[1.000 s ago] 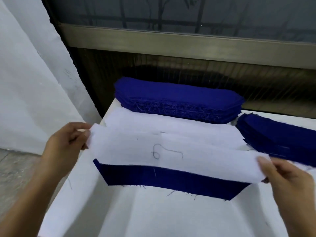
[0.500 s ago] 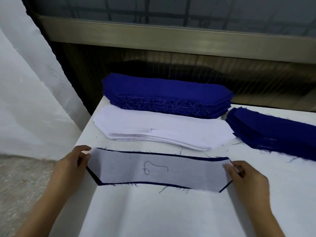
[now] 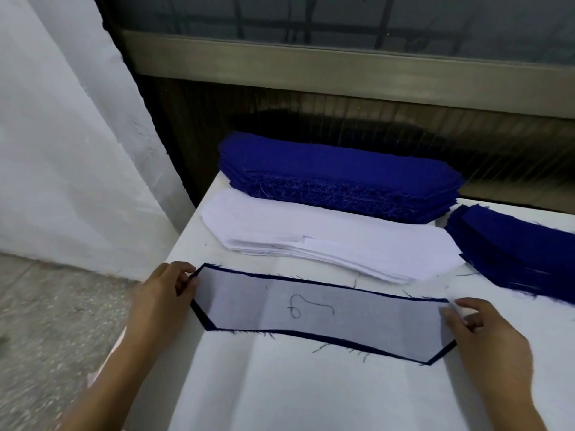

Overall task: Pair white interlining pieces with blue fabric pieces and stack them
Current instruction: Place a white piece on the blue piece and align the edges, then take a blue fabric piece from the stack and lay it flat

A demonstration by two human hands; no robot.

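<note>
A white interlining piece with a pen mark lies flat on a blue fabric piece, whose dark edge shows all around it. My left hand pinches the pair's left end between thumb and fingers. At the right end, my right hand rests with fingers spread on the interlining's corner. Behind the pair sits a stack of white interlining pieces. A thick stack of blue fabric pieces stands at the table's far edge.
A second, lower blue stack lies at the right. The white table ends just left of my left hand, with a speckled floor below. A white cloth hangs at left; a dark wall and window ledge stand behind.
The interlining, held in the air a second ago, has come down onto the blue piece. Both hands now press its ends flat; the right fingers have spread.
</note>
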